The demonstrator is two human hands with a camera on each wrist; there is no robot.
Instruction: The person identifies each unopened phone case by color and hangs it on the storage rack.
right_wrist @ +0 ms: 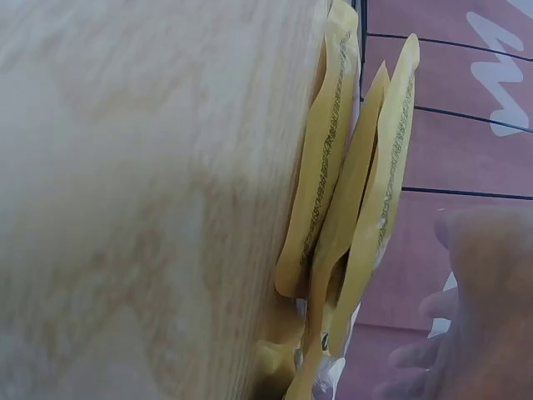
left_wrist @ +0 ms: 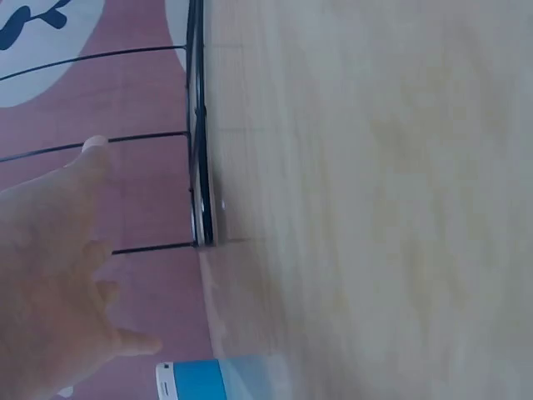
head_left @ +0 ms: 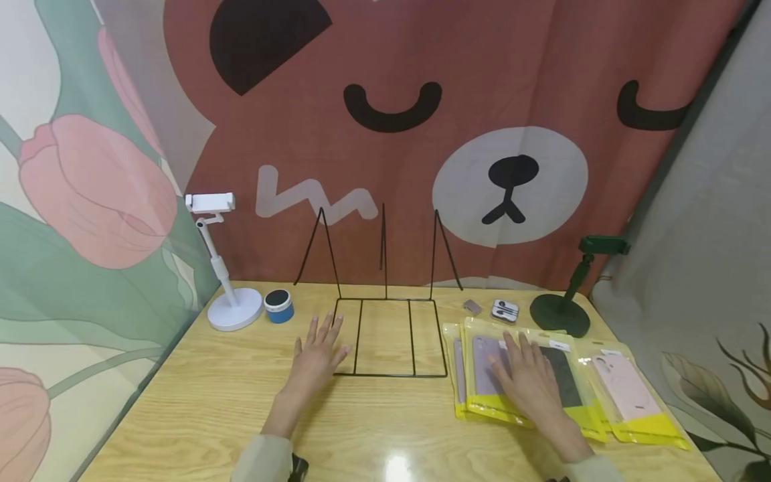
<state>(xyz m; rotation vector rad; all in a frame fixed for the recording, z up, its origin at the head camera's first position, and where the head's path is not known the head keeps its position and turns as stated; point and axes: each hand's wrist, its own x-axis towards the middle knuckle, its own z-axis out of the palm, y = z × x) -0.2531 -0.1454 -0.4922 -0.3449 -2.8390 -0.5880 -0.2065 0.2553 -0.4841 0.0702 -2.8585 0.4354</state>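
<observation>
Black wire rack (head_left: 412,338) at twelve o'clock, flat-based, presumably for balance; left hand (head_left: 316,355) spread, empty, at eleven; right hand (head_left: 530,375) at one, loose, over yellow packets (head_left: 575,381), probably overlapped for space.

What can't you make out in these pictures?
- Head: part of the dark packaged item, covered by the right hand.
- Head: wording on the white label, too small.
- Left wrist: rest of the blue cylinder, cut off by bottom edge.
- Right wrist: print on the yellow packages, too blurred.
</observation>
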